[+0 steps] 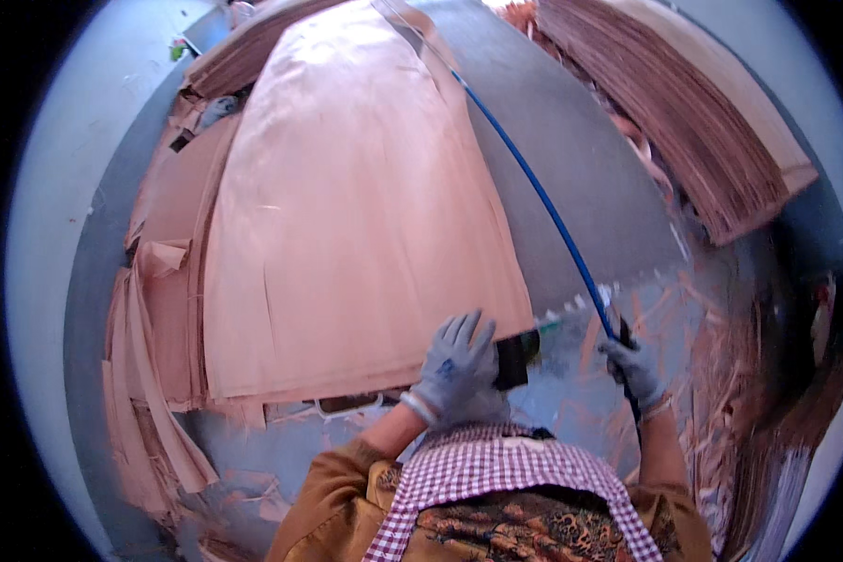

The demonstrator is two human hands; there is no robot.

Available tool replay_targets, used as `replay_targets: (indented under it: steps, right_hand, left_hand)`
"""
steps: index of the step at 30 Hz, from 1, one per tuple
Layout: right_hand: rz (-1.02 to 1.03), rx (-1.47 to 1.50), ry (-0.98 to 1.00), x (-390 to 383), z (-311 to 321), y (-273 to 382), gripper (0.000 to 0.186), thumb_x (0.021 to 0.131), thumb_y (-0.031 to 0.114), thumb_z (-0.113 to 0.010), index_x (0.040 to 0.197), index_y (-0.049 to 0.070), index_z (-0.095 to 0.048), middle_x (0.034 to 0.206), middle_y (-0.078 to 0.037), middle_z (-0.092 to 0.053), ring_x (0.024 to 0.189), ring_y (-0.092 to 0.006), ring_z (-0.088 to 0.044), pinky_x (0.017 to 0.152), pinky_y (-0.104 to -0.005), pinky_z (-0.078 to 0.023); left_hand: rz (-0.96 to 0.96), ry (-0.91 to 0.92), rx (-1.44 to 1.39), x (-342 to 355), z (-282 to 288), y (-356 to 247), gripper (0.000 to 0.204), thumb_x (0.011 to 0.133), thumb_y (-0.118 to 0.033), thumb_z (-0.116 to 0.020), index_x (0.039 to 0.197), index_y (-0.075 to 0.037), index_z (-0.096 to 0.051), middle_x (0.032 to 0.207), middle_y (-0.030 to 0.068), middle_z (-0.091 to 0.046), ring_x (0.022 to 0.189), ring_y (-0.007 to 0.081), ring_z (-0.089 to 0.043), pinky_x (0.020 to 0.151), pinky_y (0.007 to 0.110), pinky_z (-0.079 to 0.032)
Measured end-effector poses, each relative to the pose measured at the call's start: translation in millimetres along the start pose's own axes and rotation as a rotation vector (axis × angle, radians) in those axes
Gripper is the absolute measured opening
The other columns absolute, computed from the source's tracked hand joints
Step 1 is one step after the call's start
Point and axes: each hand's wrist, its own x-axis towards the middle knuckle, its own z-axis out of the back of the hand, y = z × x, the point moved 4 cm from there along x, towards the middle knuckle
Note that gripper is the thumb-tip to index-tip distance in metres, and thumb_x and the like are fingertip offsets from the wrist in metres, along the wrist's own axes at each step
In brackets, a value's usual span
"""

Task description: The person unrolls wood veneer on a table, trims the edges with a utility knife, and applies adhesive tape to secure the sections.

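Note:
A wide, pinkish-tan sheet of what looks like wood veneer [356, 215] lies stretched away from me, on top of a pile. My left hand [451, 370], in a grey glove, rests on its near edge at the right corner, fingers extended and holding nothing. My right hand [634, 367], gloved too, is closed around the dark near end of a long blue pole [539, 187]. The pole slants up and to the left along the sheet's right side. Its thin, pale far end reaches a narrow curled strip [440, 61] at the top.
Right of the sheet extends a flat grey surface [571, 169]. Thick veneer stacks stand at the far right [684, 112] and along the left [173, 309], with loose strips [140, 375] hanging there. Torn scraps [262, 492] litter the floor near me.

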Motion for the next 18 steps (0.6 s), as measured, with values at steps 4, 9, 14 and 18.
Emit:
replay_targets:
  steps: [4, 9, 14, 18]
  right_hand:
    - [0.042, 0.082, 0.079, 4, -1, -3, 0.022, 0.082, 0.027, -0.066, 0.085, 0.006, -0.06, 0.057, 0.0, -0.05, 0.044, -0.0066, -0.042, 0.04, -0.0214, -0.03]
    - [0.018, 0.039, 0.039, -1, 6, -8, 0.022, 0.084, 0.027, -0.064, 0.088, 0.006, -0.061, 0.058, 0.0, -0.05, 0.045, -0.0063, -0.042, 0.041, -0.0212, -0.03]
    - [0.002, 0.025, 0.044, -8, 6, -9, 0.022, 0.085, 0.028, -0.063, 0.089, 0.006, -0.06, 0.058, 0.001, -0.049, 0.045, -0.0057, -0.041, 0.041, -0.0212, -0.029]
    - [-0.029, 0.029, 0.055, -9, 4, -8, 0.021, 0.085, 0.027, -0.062, 0.089, 0.006, -0.06, 0.058, 0.002, -0.048, 0.045, -0.0051, -0.04, 0.04, -0.0207, -0.029]
  left_hand:
    - [-0.102, -0.016, 0.281, 18, -47, -4, 0.041, 0.073, -0.018, -0.061, 0.111, -0.006, -0.057, 0.119, 0.015, -0.055, 0.111, 0.0303, -0.051, 0.094, 0.042, -0.039]
    - [-0.122, 0.124, 0.121, 15, -63, 28, 0.021, 0.074, -0.016, -0.059, 0.093, -0.008, -0.063, 0.108, 0.009, -0.062, 0.098, 0.0263, -0.058, 0.082, 0.041, -0.045]
    - [-0.026, -0.102, -0.043, 13, -7, 20, 0.01, 0.072, -0.011, -0.063, 0.081, -0.007, -0.062, 0.097, 0.0092, -0.065, 0.086, 0.0276, -0.062, 0.074, 0.04, -0.048]
    - [0.197, -0.406, -0.273, 8, 43, 25, 0.01, 0.079, -0.001, -0.062, 0.088, -0.004, -0.063, 0.101, 0.0119, -0.064, 0.083, 0.0245, -0.063, 0.074, 0.034, -0.05]
